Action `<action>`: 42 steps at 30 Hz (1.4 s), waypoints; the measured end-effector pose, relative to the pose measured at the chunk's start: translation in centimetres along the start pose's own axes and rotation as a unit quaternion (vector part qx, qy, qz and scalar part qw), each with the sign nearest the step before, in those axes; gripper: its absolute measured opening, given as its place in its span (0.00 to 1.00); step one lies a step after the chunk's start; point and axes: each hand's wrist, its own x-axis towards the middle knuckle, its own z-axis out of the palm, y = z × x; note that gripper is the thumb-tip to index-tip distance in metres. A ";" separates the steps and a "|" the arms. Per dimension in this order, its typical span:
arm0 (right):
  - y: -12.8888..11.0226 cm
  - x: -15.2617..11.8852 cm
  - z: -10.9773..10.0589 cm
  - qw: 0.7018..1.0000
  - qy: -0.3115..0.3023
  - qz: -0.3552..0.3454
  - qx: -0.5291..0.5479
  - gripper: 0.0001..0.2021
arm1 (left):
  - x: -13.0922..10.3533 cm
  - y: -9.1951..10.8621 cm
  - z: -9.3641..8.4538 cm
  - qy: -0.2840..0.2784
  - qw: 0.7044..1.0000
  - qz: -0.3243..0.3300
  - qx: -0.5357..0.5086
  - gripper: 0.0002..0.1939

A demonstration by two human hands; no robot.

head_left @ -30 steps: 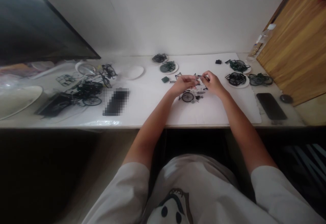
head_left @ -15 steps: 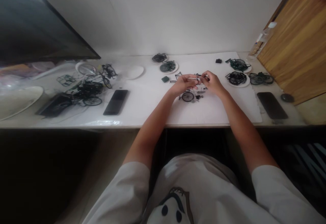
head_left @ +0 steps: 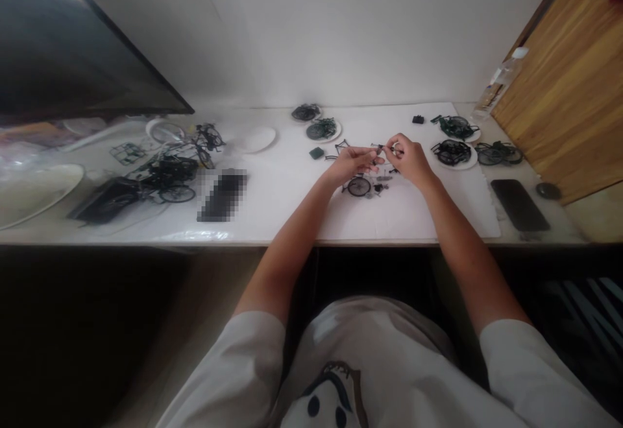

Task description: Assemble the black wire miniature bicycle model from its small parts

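A small, thin dark part, too small to identify, is held just above a white sheet on a table. The left hand has thumb and fingers pinched around it; the right hand pinches at its other side, fingertips closed in, though whether on the same part or a second one I cannot tell. Just below the hands lie a loose miniature wheel and several tiny dark pieces; a thin frame-like piece shows beyond the left hand. These lie apart, so the joining appears at an early stage, with most pieces yet to be fitted. Farther out are a green block and, to the right, a bundle of dark bicycle parts on a white plate. At far left, a cluster of model bicycles looks largely assembled, though blurred.
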 end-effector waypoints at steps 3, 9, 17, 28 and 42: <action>-0.1 0.0 0.1 1.000 -0.005 0.001 -0.024 0.13 | 0.0 0.2 0.0 0.008 1.000 -0.005 -0.001 0.25; 0.0 -0.1 0.2 1.000 -0.002 -0.006 -0.022 0.11 | 0.1 0.2 -0.2 0.008 1.000 -0.010 0.010 0.26; -0.4 -0.1 0.1 1.000 0.001 0.008 0.008 0.13 | 0.1 0.2 0.2 0.000 1.000 0.002 0.015 0.20; -0.6 -0.2 0.0 0.999 -0.009 0.026 0.024 0.16 | 0.4 -0.4 -0.1 0.019 0.999 0.004 0.033 0.13; -0.9 -0.1 0.4 0.997 -0.007 0.027 0.075 0.23 | 0.2 0.1 0.4 0.024 0.999 0.007 0.025 0.10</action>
